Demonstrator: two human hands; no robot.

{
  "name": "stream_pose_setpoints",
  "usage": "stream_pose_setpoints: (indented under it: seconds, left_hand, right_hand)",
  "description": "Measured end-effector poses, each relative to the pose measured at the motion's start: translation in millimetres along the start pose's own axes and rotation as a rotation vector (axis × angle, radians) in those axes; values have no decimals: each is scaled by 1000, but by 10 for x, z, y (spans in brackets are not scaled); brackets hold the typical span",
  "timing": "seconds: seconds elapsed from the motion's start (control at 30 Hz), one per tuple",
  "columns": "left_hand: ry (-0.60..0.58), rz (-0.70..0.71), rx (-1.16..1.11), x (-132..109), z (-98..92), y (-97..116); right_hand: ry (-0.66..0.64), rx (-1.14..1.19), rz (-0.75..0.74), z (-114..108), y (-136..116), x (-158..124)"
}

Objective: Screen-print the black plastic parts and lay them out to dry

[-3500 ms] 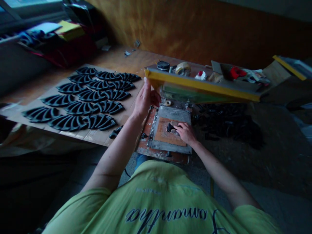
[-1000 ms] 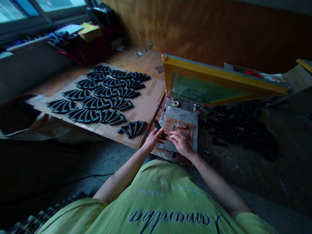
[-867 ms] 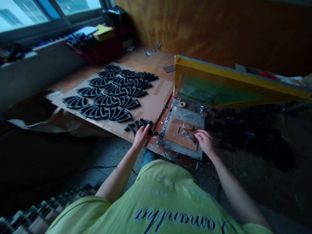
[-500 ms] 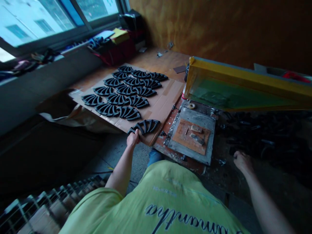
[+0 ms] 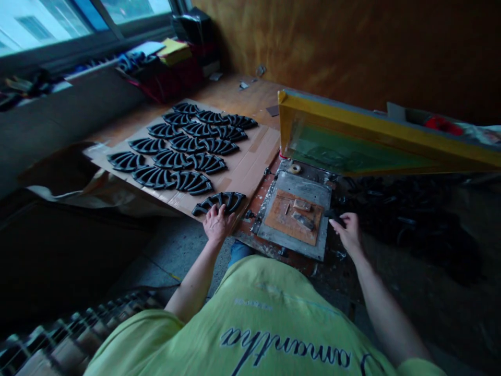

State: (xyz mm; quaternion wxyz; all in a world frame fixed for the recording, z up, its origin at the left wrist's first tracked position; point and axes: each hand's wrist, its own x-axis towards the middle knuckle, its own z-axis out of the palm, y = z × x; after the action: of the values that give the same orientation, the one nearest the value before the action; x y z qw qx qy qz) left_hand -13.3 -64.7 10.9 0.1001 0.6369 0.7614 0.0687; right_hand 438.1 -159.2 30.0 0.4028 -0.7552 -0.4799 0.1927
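My left hand [image 5: 217, 223] rests at the near edge of a cardboard sheet [image 5: 250, 167], its spread fingers touching a black fan-shaped moulded piece [image 5: 219, 202]. Rows of matching pieces [image 5: 172, 162] lie on the sheet beyond it. My right hand [image 5: 347, 232] pinches a small black piece [image 5: 334, 214] between its fingertips, just right of a metal printing plate [image 5: 301, 184]. That plate carries an orange-brown board [image 5: 293, 216] with small pieces on it. Above the plate, a yellow-framed silk screen [image 5: 352, 125] stands raised.
A heap of black parts [image 5: 407, 219] lies on the dark surface right of the plate. A small tape roll [image 5: 295, 168] sits behind the plate. Along the window at far left are papers and bags. A radiator [image 5: 66, 339] shows at lower left.
My right hand has come back left from beside the heap to the plate's edge, holding a small black piece. My left hand has shifted slightly along the fan-shaped piece, and the view has swung a little.
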Motion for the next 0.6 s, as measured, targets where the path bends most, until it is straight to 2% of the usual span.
stream_pose_setpoints:
  seconds: [0.1, 0.23, 0.4, 0.5, 0.6]
  left_hand:
    - [-16, -19, 34, 22, 131, 128]
    - [-24, -63, 15, 160, 184, 190]
    - [-44, -91, -35, 241, 64, 209]
    - [-63, -93, -58, 246, -25, 155]
    - [-45, -98, -78, 260, -113, 77]
  right_hand:
    - [-131, 79, -124, 313, -373, 5]
    - [-154, -42, -332, 608, -645, 44]
    - [-112, -268, -550, 795, -698, 82]
    - [-69, -397, -717, 851, -685, 97]
    - [-37, -465, -797, 881, -680, 101]
